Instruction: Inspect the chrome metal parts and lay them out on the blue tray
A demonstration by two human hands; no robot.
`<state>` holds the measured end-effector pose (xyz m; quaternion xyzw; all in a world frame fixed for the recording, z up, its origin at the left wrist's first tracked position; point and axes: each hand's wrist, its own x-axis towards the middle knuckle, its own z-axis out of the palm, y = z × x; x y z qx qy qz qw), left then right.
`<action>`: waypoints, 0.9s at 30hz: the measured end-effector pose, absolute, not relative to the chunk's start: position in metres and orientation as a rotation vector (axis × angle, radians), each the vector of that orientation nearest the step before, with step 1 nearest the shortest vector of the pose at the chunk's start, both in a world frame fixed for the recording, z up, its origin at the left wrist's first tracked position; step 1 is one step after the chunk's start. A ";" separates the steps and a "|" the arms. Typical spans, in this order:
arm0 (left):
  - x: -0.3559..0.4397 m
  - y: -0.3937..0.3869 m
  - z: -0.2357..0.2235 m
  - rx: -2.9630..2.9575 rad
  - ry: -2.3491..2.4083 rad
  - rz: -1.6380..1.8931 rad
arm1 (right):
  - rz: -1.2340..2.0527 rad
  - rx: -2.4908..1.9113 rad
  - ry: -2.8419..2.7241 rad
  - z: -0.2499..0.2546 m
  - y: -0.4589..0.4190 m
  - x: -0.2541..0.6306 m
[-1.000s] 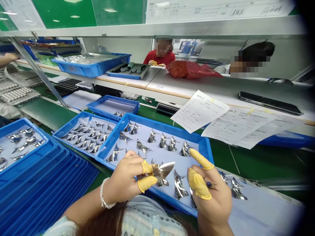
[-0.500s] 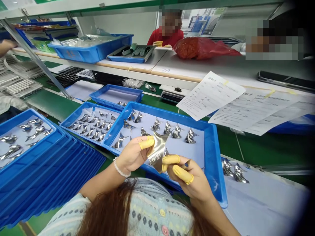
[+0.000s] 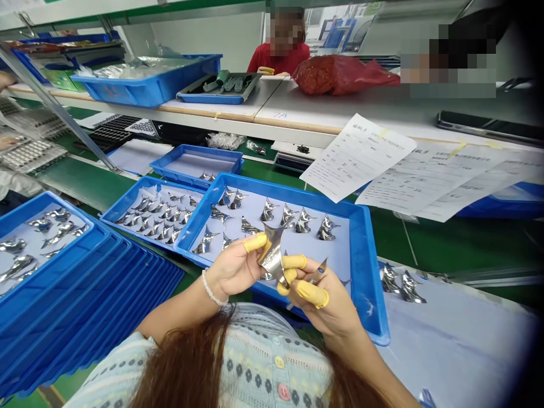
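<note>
A polished curved metal piece point(image 3: 272, 252) with pointed fins is pinched between my left hand point(image 3: 232, 269) and my right hand point(image 3: 318, 297). Yellow finger cots cover the fingertips of both hands. Its mirror surface faces partly toward me, and my fingers hide its lower end. Just beyond my hands lies a blue tray point(image 3: 365, 266) lined with pale paper. Several similar shiny pieces point(image 3: 267, 211) stand in rows on that lining, and my hands hover over its near part.
To the left are a blue tray of tightly packed pieces point(image 3: 144, 214), a small blue tray point(image 3: 195, 164), and a stack of blue trays point(image 3: 85, 294). Two more pieces point(image 3: 402, 283) lie on a pale sheet at right. Printed papers point(image 3: 357, 158) overhang the shelf, where co-workers sit beyond.
Both hands now grip the piece, which my left hand mainly held a second ago. The piece has turned more edge-on, and my hands have come closer together.
</note>
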<state>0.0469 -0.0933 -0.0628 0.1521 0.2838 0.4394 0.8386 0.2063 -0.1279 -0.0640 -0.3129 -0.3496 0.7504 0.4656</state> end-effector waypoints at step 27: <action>0.044 -0.100 -0.042 0.599 0.569 0.988 | 1.969 -0.641 -0.852 -0.096 -0.120 0.217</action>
